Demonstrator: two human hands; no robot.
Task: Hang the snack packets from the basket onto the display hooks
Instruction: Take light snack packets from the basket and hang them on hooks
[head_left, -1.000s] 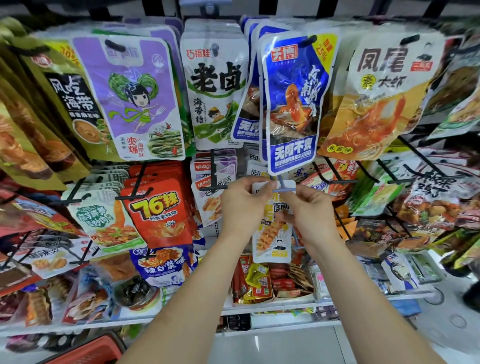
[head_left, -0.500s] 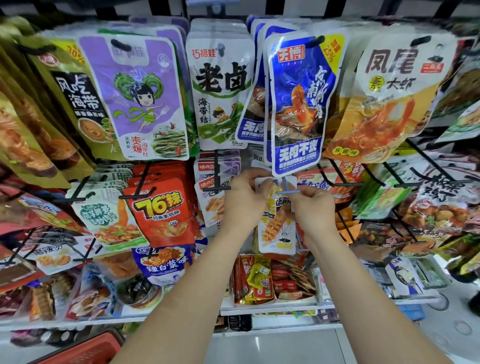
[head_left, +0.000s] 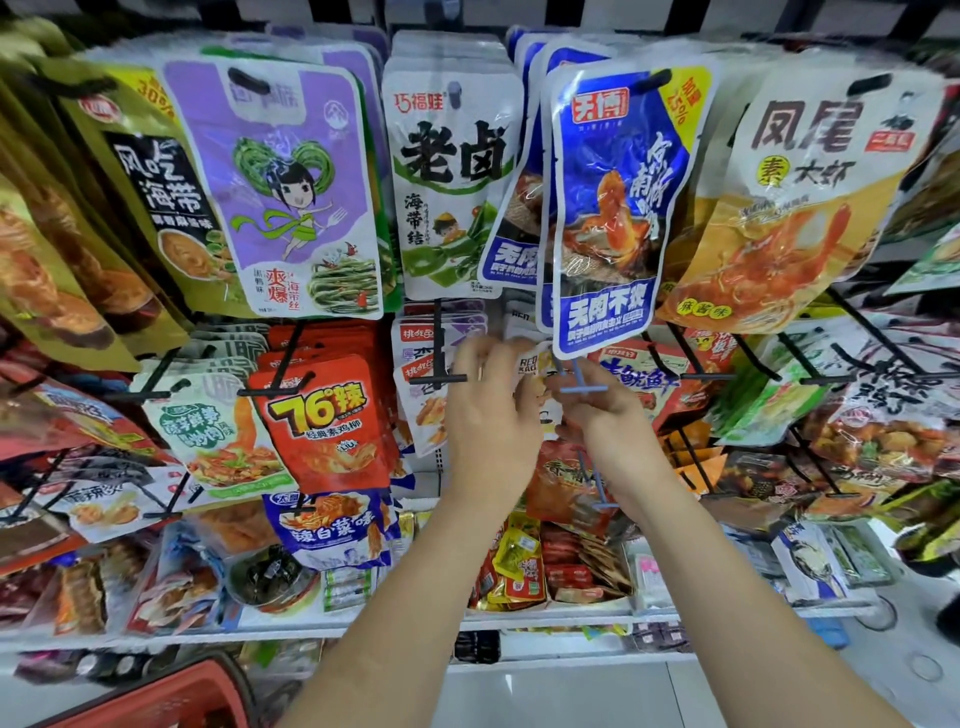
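Head view: left hand (head_left: 488, 410) and right hand (head_left: 609, 423) meet at the pale blue hook (head_left: 577, 387), middle row, just under a big blue bag (head_left: 608, 208). Left fingers, blurred, curl on the top edge of the small packet (head_left: 535, 361); the right hand pinches it from the right.

Packet mostly hidden: white, printed, slim.

Judgement: line its hole up with the crossbar, slide it back, release once it hangs. Red basket (head_left: 171, 696) near left.
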